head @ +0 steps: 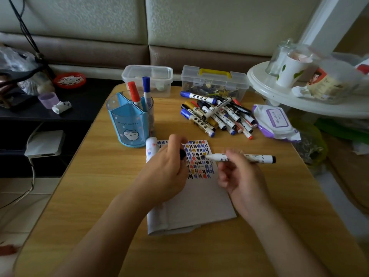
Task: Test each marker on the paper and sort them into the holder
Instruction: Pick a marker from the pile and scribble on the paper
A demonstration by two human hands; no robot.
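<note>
A single wide-angle camera sits on the person's head, facing forward and steeply down along both forearms. The left hand point(166, 168) and right hand point(238, 174) lie near mid-frame, close to the lens. Beyond the hands the table point(99, 196) runs away to a padded wall point(219, 21) at the top edge.

Dim, soft light comes from the right, leaving the low shelf point(83, 108) at left nearly black and only faint shadows on the table point(95, 196), while the left hand point(167, 168) is motion-blurred (fingertips most) and the wide lens bows the edges.
</note>
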